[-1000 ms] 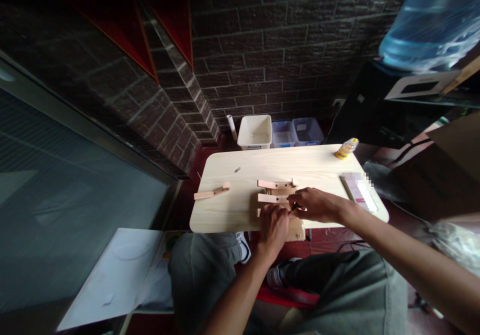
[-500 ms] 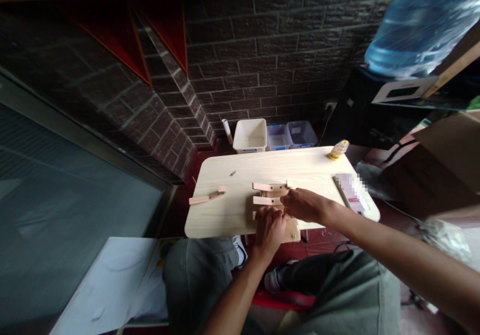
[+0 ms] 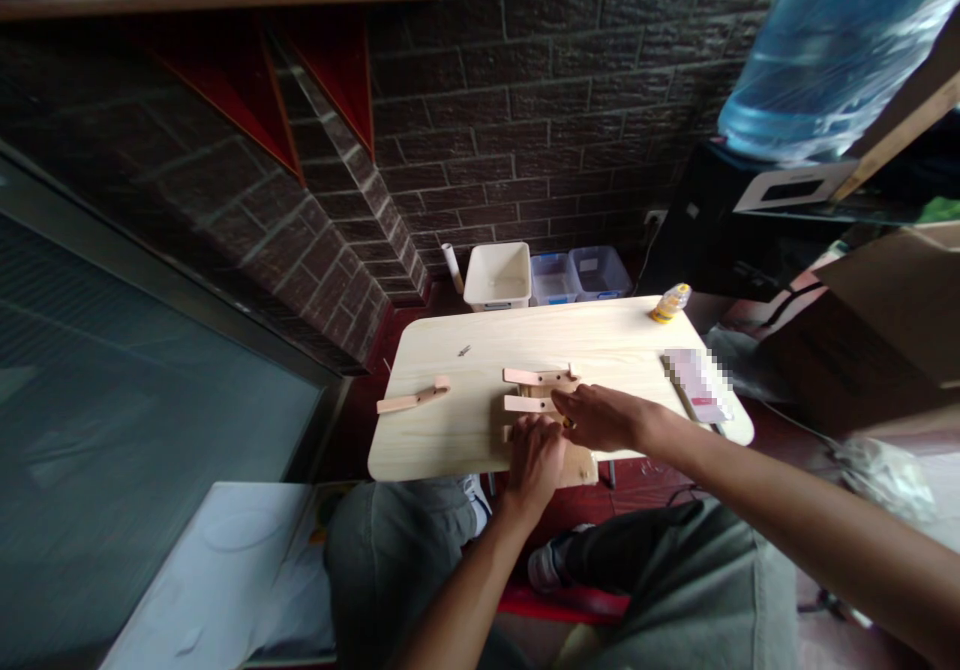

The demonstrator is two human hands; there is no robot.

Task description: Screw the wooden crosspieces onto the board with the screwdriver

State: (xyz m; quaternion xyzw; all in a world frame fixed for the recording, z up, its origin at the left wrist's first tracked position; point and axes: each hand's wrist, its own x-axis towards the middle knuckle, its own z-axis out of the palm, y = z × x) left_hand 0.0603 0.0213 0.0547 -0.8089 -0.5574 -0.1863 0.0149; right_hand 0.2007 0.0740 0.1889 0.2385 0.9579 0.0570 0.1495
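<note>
Near the front edge of the table lies a wooden assembly, with pale bent strips, dark holes in them, set across a flat wooden board. My left hand is closed over the nearest strip, fingers curled down on it. Just right of it, my right hand is clenched above the assembly; a small yellowish bit shows below its fingers, but what it grips is mostly hidden. A separate bent wooden strip lies on the left of the table, and small dark metal pieces rest behind it.
The light wooden table carries a yellow-capped bottle and a flat booklet-like item on the right. Behind it are a white bin and two clear bins. A water jug stands at the right.
My right hand has shifted slightly left and turned a little over the assembly. My left hand stays on the strip. The whole view has moved slightly.
</note>
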